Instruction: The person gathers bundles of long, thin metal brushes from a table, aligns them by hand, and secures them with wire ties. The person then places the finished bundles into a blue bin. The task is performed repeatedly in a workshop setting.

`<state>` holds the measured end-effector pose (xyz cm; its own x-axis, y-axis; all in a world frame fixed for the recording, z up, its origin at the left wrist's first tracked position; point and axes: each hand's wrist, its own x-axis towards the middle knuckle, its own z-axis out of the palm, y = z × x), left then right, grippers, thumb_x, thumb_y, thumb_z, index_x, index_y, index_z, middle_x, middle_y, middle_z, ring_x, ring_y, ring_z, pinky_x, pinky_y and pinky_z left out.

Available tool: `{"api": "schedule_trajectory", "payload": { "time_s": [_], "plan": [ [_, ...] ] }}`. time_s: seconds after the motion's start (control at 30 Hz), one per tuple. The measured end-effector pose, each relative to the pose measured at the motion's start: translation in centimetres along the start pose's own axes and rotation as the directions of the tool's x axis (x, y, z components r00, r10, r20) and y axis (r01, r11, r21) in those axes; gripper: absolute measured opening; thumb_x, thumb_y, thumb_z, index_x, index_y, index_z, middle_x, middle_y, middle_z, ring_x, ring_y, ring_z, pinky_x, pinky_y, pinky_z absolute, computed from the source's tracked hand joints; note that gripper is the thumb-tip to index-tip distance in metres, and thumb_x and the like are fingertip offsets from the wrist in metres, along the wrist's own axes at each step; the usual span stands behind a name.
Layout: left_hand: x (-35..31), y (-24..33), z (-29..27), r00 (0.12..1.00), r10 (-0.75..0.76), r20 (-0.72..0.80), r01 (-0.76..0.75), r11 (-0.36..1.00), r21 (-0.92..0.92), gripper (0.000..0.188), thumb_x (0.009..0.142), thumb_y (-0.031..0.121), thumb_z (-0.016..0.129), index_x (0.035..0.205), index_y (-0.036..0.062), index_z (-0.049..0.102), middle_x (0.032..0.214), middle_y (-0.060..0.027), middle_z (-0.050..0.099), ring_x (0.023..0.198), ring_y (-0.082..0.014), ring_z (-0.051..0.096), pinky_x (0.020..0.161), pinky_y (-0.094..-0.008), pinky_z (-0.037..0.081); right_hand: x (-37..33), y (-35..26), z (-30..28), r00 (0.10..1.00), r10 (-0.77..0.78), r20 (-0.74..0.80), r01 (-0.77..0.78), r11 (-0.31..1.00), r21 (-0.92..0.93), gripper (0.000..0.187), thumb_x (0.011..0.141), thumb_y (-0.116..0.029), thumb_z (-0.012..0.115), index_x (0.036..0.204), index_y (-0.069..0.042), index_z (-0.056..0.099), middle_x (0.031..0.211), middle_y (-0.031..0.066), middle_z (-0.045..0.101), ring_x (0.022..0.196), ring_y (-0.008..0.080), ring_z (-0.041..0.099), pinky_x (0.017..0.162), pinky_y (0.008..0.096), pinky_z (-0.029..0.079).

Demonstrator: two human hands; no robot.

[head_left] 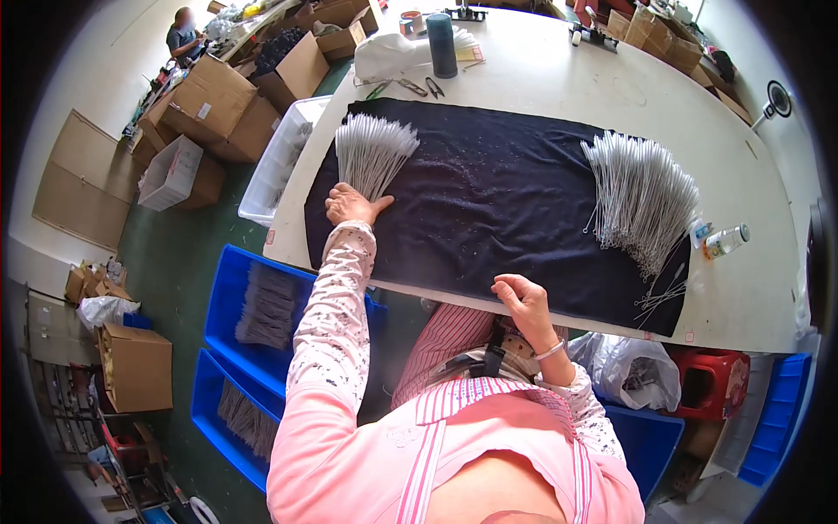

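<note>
My left hand is closed around the wire-handle ends of a bundle of thin brushes, thumb stretched out to the right. The white bristle heads fan away from me on a dark cloth. Just over the cloth's near edge hovers my right hand, its fingers loosely curled and somewhat apart; I see nothing in it. A larger pile of similar brushes lies at the cloth's right end, looped wire ends toward me. A few loose brushes lie below that pile.
Snips and a dark green thread cone stand beyond the cloth. A small glass bottle lies at right. Blue bins with more brushes sit on the floor at left. A red stool and plastic bag are at near right.
</note>
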<state>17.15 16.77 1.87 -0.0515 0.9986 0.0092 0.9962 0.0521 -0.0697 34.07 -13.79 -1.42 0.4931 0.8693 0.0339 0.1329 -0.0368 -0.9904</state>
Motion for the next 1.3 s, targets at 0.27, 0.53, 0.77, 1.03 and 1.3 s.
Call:
{"api": "schedule_trajectory", "payload": {
  "time_s": [0.27, 0.53, 0.77, 1.03, 1.3],
  "plan": [
    [0.4, 0.1, 1.9, 0.99, 0.07, -0.121, -0.078, 0.995, -0.061, 0.11, 0.055, 0.074, 0.071, 0.126, -0.0053, 0.042, 0.12, -0.0182, 0.054, 0.108, -0.0322, 0.056, 0.085, -0.0443, 0.05, -0.1, -0.5, 0.6, 0.997, -0.063, 0.036, 0.067, 0.99, -0.127, 0.024, 0.085, -0.019, 0.066, 0.099, 0.0, 0.067, 0.083, 0.0146, 0.069, 0.075, 0.0214, 0.068, 0.066, 0.0298, 0.051],
    [0.8, -1.5, -1.3, 0.997, 0.072, 0.034, -0.072, 0.997, 0.018, 0.1, 0.063, 0.082, 0.055, 0.12, 0.0003, 0.054, 0.125, -0.0183, 0.056, 0.117, -0.0365, 0.052, 0.098, -0.0508, 0.037, 3.1, 0.6, -7.6, 0.894, -0.434, -0.108, 0.273, 0.722, -0.636, 0.018, 0.079, -0.025, 0.067, 0.087, -0.009, 0.067, 0.089, 0.0095, 0.066, 0.088, 0.0269, 0.061, 0.076, 0.041, 0.045],
    [-4.6, 7.6, -5.3, 0.782, 0.62, -0.06, -0.501, 0.569, -0.652, 0.08, 0.076, 0.054, 0.068, 0.123, -0.0093, 0.052, 0.117, -0.0264, 0.059, 0.108, -0.0326, 0.06, 0.091, -0.0355, 0.046, 10.2, 3.5, -20.3, 0.688, -0.66, -0.301, -0.155, 0.272, -0.95, 0.022, 0.082, -0.022, 0.064, 0.1, -0.009, 0.066, 0.121, 0.0045, 0.059, 0.123, 0.0255, 0.046, 0.102, 0.0422, 0.031],
    [-13.6, 25.7, -3.8, 0.204, 0.826, 0.525, 0.398, 0.42, -0.816, 0.091, 0.081, 0.045, 0.069, 0.138, -0.0096, 0.024, 0.133, -0.0288, 0.041, 0.115, -0.0348, 0.052, 0.095, -0.0433, 0.047, 14.1, 7.8, -24.9, 0.821, -0.505, -0.266, -0.179, 0.214, -0.96, 0.034, 0.091, -0.028, 0.05, 0.118, -0.012, 0.063, 0.137, -0.0006, 0.05, 0.134, 0.024, 0.036, 0.112, 0.0463, 0.019],
    [-18.5, 37.9, -1.9, 0.291, 0.731, 0.617, 0.408, 0.489, -0.771, 0.07, 0.084, 0.032, 0.065, 0.137, -0.0012, 0.034, 0.129, -0.0259, 0.046, 0.114, -0.0331, 0.052, 0.095, -0.0443, 0.044, 13.8, 7.9, -24.9, 0.8, -0.533, -0.275, -0.079, 0.361, -0.929, 0.033, 0.088, -0.012, 0.048, 0.116, -0.005, 0.062, 0.134, 0.0061, 0.052, 0.132, 0.0294, 0.038, 0.111, 0.0439, 0.024]
  ]
}}
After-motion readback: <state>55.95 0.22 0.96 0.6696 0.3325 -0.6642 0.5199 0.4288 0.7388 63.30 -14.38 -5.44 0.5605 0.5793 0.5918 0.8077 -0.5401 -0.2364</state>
